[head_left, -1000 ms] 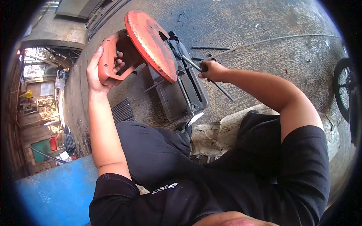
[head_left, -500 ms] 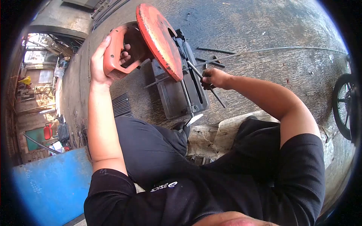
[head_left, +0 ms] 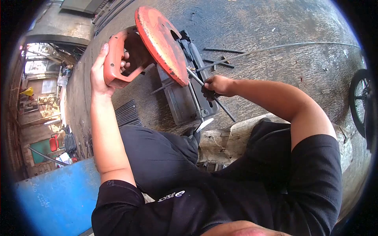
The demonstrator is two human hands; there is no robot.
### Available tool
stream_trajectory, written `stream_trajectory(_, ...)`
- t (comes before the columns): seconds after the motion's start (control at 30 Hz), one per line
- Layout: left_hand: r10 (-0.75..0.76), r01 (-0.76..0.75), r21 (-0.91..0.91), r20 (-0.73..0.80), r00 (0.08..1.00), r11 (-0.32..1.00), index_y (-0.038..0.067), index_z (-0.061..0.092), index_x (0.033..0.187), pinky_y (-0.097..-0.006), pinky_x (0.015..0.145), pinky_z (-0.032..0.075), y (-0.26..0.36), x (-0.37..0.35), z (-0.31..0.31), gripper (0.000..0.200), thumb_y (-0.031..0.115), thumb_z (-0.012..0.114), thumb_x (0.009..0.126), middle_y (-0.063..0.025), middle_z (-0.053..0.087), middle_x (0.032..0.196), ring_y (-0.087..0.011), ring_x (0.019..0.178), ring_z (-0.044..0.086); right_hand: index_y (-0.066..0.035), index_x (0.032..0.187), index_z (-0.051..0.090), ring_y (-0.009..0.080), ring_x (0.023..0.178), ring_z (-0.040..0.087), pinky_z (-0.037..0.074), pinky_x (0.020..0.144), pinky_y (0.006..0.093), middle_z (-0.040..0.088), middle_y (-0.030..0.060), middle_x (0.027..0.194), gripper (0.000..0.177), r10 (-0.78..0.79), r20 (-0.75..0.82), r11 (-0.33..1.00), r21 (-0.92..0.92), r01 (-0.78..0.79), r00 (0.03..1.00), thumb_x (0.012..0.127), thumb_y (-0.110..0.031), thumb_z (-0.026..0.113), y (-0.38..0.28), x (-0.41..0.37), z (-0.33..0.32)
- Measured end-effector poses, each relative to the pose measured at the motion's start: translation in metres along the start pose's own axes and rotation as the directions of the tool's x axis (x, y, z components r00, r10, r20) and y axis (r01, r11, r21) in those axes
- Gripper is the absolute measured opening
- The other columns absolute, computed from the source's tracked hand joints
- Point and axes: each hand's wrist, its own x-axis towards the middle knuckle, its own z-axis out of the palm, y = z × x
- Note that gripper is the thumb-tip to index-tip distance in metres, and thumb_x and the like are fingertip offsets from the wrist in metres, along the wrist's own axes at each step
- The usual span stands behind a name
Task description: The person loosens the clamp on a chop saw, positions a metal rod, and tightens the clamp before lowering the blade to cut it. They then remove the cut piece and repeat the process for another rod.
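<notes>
A chop saw stands on the floor before me, with an orange blade guard (head_left: 163, 43) and a dark grey base (head_left: 179, 104). My left hand (head_left: 103, 72) is closed around its orange D-shaped handle (head_left: 115, 59), fingers through the opening. My right hand (head_left: 215, 86) grips a dark metal rod (head_left: 225, 110), which slants from beside the guard's lower edge down to the right. Whether the rod's far end touches the saw's clamp cannot be seen clearly. A white crank handle (head_left: 204, 125) sticks out at the near end of the base. The guard hides most of the blade.
Several short rods (head_left: 128, 113) lie side by side left of the saw. More cut rods (head_left: 218, 63) lie beyond it, near a long thin bar (head_left: 291, 46) stretching right. A spoked wheel (head_left: 356, 104) stands at right; a blue panel (head_left: 59, 192) is at lower left.
My right hand has moved slightly left and down with the rod, whose near end now sits lower. My left hand keeps its hold on the saw handle; the view has shifted a little.
</notes>
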Motion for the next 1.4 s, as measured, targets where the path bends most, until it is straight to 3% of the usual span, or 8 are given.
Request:
stream_trajectory(0.1, -0.016, 0.016, -0.016, 0.008, 1.000, 1.000, -0.003, 0.051, 0.122, -0.0301, 0.070, 0.055, 0.002, -0.002, 0.004, 0.053, 0.042, 0.050, 0.094, -0.0126, 0.063, 0.089, -0.0138, 0.065, 0.059, 0.002, 0.099, 0.055, 0.0222, 0.068, 0.062, 0.053, 0.068, 0.0351, 0.059, 0.0085, 0.077, 0.027, 0.017, -0.006, 1.000, -0.006, -0.017, 1.000, 0.101, -0.019, 0.037, 0.003, 0.004, 0.004)
stream_trajectory(0.53, -0.044, 0.047, -0.069, 0.035, 0.998, 0.997, -0.001, 0.046, 0.128, -0.0318, 0.074, 0.055, 0.002, -0.001, 0.005, 0.053, 0.041, 0.047, 0.095, -0.0137, 0.061, 0.094, -0.0167, 0.073, 0.059, 0.003, 0.093, 0.057, 0.0173, 0.060, 0.057, 0.053, 0.053, 0.0319, 0.057, 0.0079, 0.075, 0.022, -0.084, -0.119, 0.986, -0.150, 0.066, 0.989, 0.096, -0.019, 0.053, 0.005, 0.018, -0.004)
stream_trajectory(0.93, -0.043, 0.043, -0.051, 0.012, 0.999, 0.998, -0.001, 0.049, 0.125, -0.0316, 0.072, 0.054, 0.002, -0.002, 0.006, 0.052, 0.042, 0.047, 0.095, -0.0135, 0.061, 0.092, -0.0168, 0.071, 0.059, 0.001, 0.087, 0.056, 0.0154, 0.057, 0.057, 0.050, 0.052, 0.0321, 0.058, 0.0081, 0.071, 0.028, -0.211, -0.326, 0.908, -0.414, 0.061, 0.922, 0.080, -0.019, 0.074, -0.001, 0.019, -0.003)
stream_trajectory(1.03, -0.038, 0.039, -0.055, 0.020, 0.999, 0.998, -0.001, 0.049, 0.125, -0.0319, 0.072, 0.054, 0.002, -0.001, 0.005, 0.052, 0.041, 0.047, 0.095, -0.0137, 0.061, 0.092, -0.0170, 0.071, 0.059, 0.001, 0.085, 0.057, 0.0150, 0.061, 0.059, 0.050, 0.053, 0.0318, 0.060, 0.0098, 0.073, 0.032, -0.242, -0.387, 0.826, -0.563, -0.020, 0.890, 0.076, -0.021, 0.078, -0.006, 0.018, -0.004)
stream_trajectory(1.13, -0.041, 0.042, -0.054, 0.021, 0.999, 0.998, -0.001, 0.049, 0.125, -0.0321, 0.072, 0.054, 0.002, 0.000, 0.005, 0.052, 0.041, 0.047, 0.095, -0.0139, 0.061, 0.092, -0.0172, 0.071, 0.059, 0.001, 0.085, 0.058, 0.0208, 0.070, 0.063, 0.052, 0.062, 0.0354, 0.063, 0.0136, 0.076, 0.034, -0.251, -0.438, 0.837, -0.546, -0.033, 0.863, 0.073, -0.023, 0.080, -0.002, 0.021, -0.005)
stream_trajectory(1.23, -0.042, 0.042, -0.062, 0.005, 0.999, 0.997, -0.001, 0.048, 0.125, -0.0322, 0.072, 0.055, 0.001, 0.000, 0.004, 0.052, 0.041, 0.047, 0.095, -0.0142, 0.061, 0.092, -0.0174, 0.071, 0.059, 0.002, 0.088, 0.059, 0.0284, 0.080, 0.065, 0.051, 0.073, 0.0395, 0.065, 0.0165, 0.081, 0.036, -0.367, -0.430, 0.728, -0.685, -0.033, 0.825, 0.072, -0.023, 0.080, 0.000, 0.024, -0.005)
stream_trajectory(1.3, -0.046, 0.046, -0.064, 0.011, 0.999, 0.997, -0.001, 0.048, 0.125, -0.0323, 0.072, 0.055, 0.001, 0.000, 0.003, 0.052, 0.041, 0.047, 0.095, -0.0144, 0.061, 0.092, -0.0175, 0.071, 0.059, -0.002, 0.097, 0.063, 0.0312, 0.091, 0.064, 0.050, 0.081, 0.0401, 0.066, 0.0168, 0.093, 0.037, -0.322, -0.398, 0.732, -0.680, -0.041, 0.859, 0.071, -0.023, 0.080, -0.003, 0.022, -0.003)
stream_trajectory(1.4, -0.049, 0.050, -0.067, 0.012, 0.999, 0.996, -0.001, 0.048, 0.125, -0.0325, 0.072, 0.055, 0.001, 0.001, 0.003, 0.052, 0.041, 0.047, 0.095, -0.0148, 0.061, 0.093, -0.0178, 0.071, 0.059, -0.002, 0.096, 0.062, 0.0314, 0.093, 0.063, 0.049, 0.081, 0.0409, 0.066, 0.0172, 0.094, 0.035, -0.292, -0.347, 0.738, -0.675, -0.021, 0.891, 0.073, -0.023, 0.078, -0.002, 0.021, 0.001)
